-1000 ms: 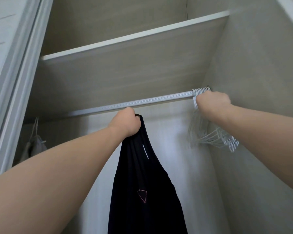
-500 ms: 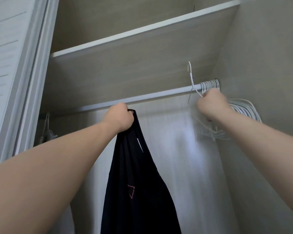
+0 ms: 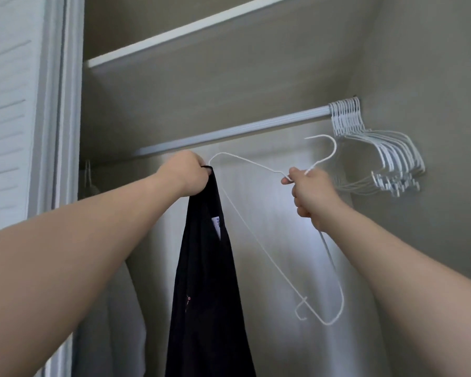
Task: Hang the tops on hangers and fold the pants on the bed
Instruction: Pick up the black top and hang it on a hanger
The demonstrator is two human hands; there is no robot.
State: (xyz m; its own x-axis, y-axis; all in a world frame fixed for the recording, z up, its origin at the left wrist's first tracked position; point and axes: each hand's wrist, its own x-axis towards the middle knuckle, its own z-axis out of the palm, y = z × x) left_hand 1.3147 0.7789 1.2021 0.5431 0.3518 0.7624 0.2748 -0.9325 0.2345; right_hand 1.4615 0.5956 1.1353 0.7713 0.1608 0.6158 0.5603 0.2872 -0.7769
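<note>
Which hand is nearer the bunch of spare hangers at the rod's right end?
Right. The right hand, holding a loose hanger, is just lower-left of the bunch of hangers; the left hand, gripping the black top, is much farther left.

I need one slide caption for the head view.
Left hand grips black top; right hand holds white hanger below closet rod.

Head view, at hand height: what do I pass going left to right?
White louvred door → left hand gripping the black fabric top → right hand holding one white wire hanger → bunch of white wire hangers at the right end of the grey metal rail.
</note>
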